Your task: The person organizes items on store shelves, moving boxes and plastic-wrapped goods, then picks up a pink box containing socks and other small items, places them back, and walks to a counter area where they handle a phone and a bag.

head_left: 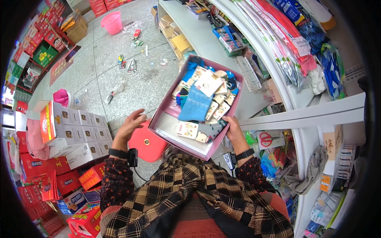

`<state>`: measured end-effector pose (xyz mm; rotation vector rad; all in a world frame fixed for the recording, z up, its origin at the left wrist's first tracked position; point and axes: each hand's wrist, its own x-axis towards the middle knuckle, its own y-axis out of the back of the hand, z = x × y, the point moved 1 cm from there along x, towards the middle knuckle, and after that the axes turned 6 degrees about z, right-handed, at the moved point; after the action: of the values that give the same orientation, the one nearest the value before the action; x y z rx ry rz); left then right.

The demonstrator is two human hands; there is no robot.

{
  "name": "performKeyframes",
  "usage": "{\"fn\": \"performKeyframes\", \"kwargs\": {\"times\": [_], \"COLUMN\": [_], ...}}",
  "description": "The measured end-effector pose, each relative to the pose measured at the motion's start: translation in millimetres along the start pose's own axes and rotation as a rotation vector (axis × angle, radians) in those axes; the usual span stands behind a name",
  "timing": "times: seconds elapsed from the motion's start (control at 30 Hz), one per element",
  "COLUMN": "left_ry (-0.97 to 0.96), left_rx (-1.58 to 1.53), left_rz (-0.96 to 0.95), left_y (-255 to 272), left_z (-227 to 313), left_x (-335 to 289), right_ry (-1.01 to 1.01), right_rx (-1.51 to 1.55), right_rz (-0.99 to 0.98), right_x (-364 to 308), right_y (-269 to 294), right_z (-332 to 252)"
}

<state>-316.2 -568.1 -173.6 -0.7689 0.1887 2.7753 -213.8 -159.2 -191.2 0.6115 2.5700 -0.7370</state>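
Gripping the right rim of a pink box [178, 146] of socks [195, 105] at the frame's center, the right hand [233, 127] is closed. The left hand [130, 126], just left of the box, is half open, holding nothing, near a red stool [145, 151].

Speckled grey tiled floor [119, 49]. White shelving [325, 114] along right side. Red stool [147, 151] on floor.

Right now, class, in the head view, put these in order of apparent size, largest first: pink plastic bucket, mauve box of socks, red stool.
1. Mauve box of socks
2. Red stool, partly covered by the box
3. Pink plastic bucket, farther away, so its true rank is unsure
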Motion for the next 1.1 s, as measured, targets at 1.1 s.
{"fn": "performKeyframes", "kwargs": {"times": [1.1], "left_ry": [0.075], "left_rx": [-0.023], "left_rz": [-0.120], "left_y": [214], "left_z": [45], "left_x": [368], "right_ry": [-0.437], "right_rx": [-0.369], "right_rz": [0.037], "right_x": [274], "right_y": [-267], "right_z": [140]}}
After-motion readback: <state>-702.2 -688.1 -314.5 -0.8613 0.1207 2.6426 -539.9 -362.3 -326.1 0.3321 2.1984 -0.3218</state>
